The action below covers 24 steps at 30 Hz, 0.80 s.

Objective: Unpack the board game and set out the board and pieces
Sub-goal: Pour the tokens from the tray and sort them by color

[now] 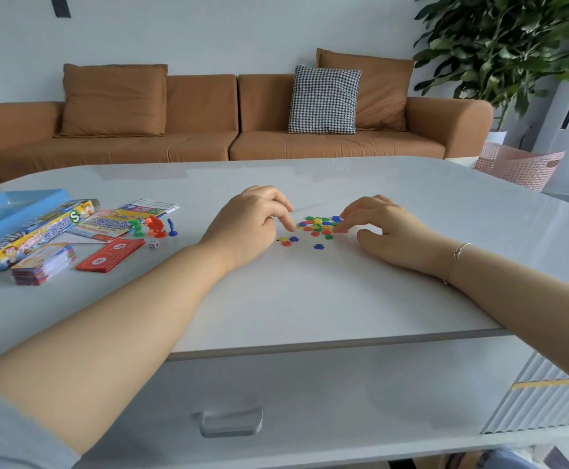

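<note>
From the head camera, a heap of small plastic tokens (322,226) in red, yellow, green and blue lies mid-table (310,299). The left hand (249,221) rests just left of the heap, fingers curled, index tip touching its edge; whether it pinches a token I cannot tell. The right hand (382,225) sits just right of the heap, fingertips on the tokens, its grip equally unclear. Well left of the heap lie the game box (32,231), pawns (154,226), a die (153,244), red banknotes (110,254) and a card stack (44,264).
</note>
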Each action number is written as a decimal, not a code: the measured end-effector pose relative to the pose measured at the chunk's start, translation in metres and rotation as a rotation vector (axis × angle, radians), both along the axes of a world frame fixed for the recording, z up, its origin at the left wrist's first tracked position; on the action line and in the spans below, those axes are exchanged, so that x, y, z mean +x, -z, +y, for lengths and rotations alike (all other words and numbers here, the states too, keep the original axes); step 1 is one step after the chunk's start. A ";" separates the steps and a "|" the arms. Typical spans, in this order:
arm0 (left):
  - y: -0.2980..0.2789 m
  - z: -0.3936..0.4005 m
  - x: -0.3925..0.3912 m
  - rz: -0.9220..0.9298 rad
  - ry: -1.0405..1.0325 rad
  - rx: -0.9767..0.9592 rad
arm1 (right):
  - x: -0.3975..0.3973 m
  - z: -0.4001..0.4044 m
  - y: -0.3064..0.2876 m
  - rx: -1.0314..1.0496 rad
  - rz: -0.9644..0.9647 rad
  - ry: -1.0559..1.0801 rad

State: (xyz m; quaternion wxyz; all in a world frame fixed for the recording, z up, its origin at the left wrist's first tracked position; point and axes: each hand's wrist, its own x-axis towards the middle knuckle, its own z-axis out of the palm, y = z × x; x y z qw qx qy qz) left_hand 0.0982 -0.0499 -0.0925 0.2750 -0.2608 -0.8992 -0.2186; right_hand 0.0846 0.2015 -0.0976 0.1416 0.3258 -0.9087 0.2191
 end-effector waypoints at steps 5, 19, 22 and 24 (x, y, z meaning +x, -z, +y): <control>0.003 0.001 -0.003 -0.103 0.007 -0.078 | 0.011 -0.007 -0.005 -0.023 0.025 -0.091; 0.004 0.000 -0.003 -0.044 0.044 -0.067 | 0.018 -0.013 -0.008 -0.018 -0.082 -0.061; 0.004 0.002 -0.005 -0.067 0.047 -0.095 | 0.020 -0.013 -0.010 -0.030 -0.085 -0.073; 0.004 0.002 -0.004 -0.061 0.042 -0.087 | 0.021 -0.012 -0.010 -0.037 -0.084 -0.070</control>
